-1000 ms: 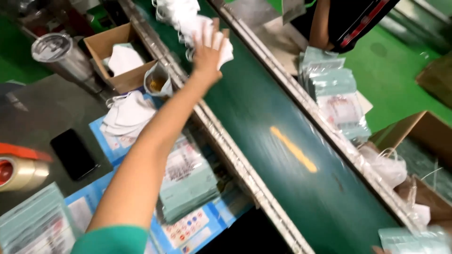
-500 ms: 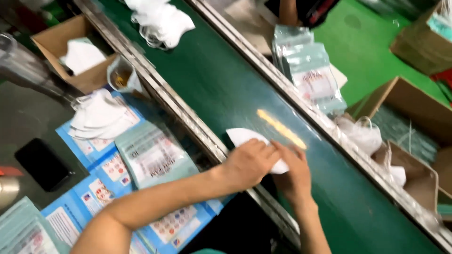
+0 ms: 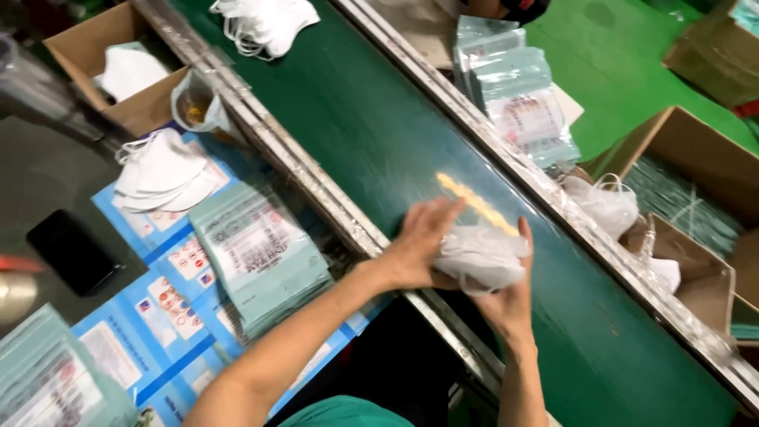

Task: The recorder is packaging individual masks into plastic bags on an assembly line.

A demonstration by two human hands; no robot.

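Observation:
Both my hands hold a white folded face mask (image 3: 480,257) over the near edge of the dark green conveyor belt (image 3: 379,119). My left hand (image 3: 419,241) grips the mask from the left side, fingers spread over it. My right hand (image 3: 510,296) cups it from below and the right. A pile of white masks (image 3: 265,24) lies further up the belt. A yellow strip (image 3: 474,204) marks the belt just beyond my hands.
Left of the belt lie a stack of teal printed pouches (image 3: 257,253), a small heap of white masks (image 3: 162,170), a black phone (image 3: 73,251) and a cardboard box (image 3: 103,63). Across the belt are more pouches (image 3: 518,103) and open cartons (image 3: 680,182).
My left arm came back from the far mask pile with a mask to the near edge of the belt. My right hand joined it, and both now bunch the mask between them.

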